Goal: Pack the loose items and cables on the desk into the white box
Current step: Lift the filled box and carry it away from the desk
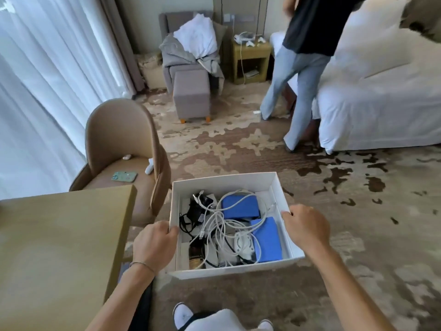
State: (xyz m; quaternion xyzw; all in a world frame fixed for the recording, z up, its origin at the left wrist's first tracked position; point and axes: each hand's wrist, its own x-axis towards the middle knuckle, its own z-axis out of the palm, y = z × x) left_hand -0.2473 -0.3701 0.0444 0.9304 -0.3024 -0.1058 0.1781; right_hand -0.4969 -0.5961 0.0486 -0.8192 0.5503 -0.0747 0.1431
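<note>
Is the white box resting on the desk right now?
No, the white box is held off the desk, over the carpet, with the left hand and right hand gripping its side walls.
</note>
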